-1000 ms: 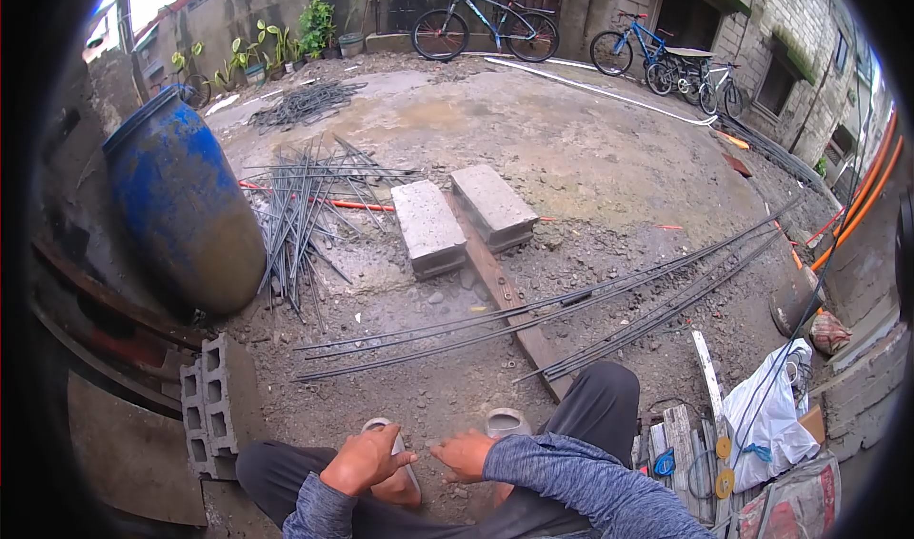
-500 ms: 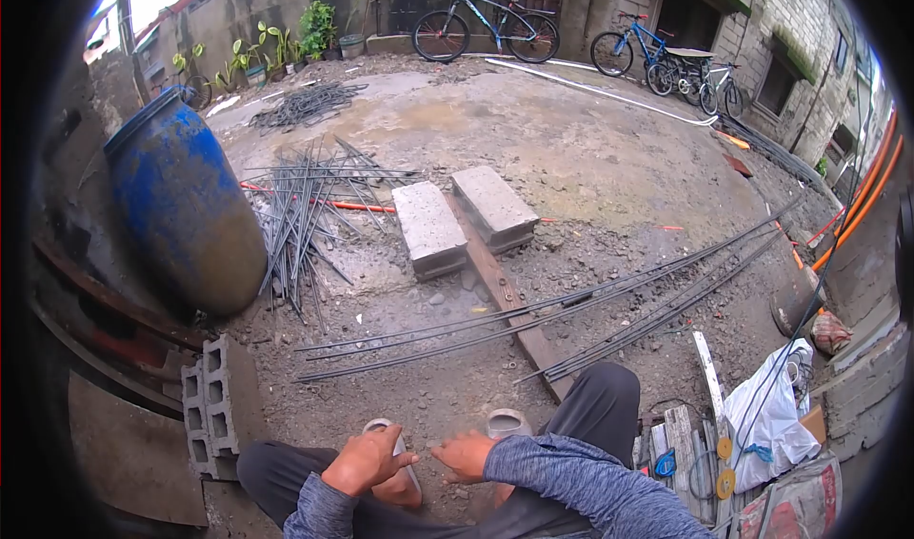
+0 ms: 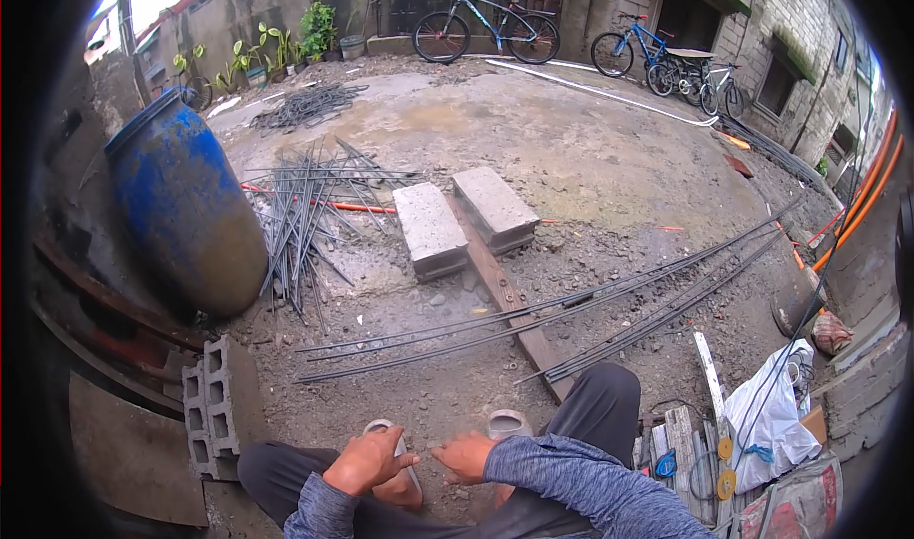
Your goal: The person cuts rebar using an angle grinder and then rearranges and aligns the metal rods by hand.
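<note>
My left hand (image 3: 369,459) hangs above my left foot near my knee, fingers apart, holding nothing. Opposite it, my right hand (image 3: 465,456) points inward with its fingers apart and nothing in it. A gap separates the two hands. Ahead of them, long steel rods (image 3: 428,334) lie across a wooden plank (image 3: 519,315). At the plank's far end two concrete blocks (image 3: 433,227) sit on either side of it. A pile of shorter rods (image 3: 300,215) lies left of the blocks.
At the left stand a blue barrel (image 3: 186,201) and hollow blocks (image 3: 211,410). To the right are a white sack (image 3: 766,410), wood pieces (image 3: 681,444) and a blue tape measure (image 3: 665,462). Bicycles (image 3: 486,27) and potted plants (image 3: 319,29) line the far walls.
</note>
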{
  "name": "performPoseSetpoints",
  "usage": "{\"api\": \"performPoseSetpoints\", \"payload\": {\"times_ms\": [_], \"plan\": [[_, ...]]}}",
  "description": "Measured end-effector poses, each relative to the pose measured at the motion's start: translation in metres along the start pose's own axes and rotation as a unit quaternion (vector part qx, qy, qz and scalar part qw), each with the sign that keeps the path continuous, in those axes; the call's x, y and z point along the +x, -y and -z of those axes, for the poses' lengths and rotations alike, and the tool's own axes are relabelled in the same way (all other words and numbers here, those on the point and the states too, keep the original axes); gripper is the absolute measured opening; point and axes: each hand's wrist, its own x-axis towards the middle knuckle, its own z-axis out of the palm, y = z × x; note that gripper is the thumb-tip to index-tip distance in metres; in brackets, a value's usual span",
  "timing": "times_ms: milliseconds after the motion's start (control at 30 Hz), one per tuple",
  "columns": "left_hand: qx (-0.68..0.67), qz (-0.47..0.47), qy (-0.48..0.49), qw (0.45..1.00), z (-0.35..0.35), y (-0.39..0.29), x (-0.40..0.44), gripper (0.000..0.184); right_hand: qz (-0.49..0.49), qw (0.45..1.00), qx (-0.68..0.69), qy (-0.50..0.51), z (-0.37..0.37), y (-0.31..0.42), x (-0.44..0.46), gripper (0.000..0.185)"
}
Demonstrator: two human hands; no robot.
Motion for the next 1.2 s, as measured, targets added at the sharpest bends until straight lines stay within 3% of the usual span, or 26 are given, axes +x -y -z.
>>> {"api": "performPoseSetpoints", "payload": {"times_ms": [1200], "plan": [[-0.016,0.006,0.0,1.0,-0.0011,0.0019,-0.0003,0.059,0.003,1.0,-0.004,-0.003,0.0026,0.0003,-0.0023,0.061]]}}
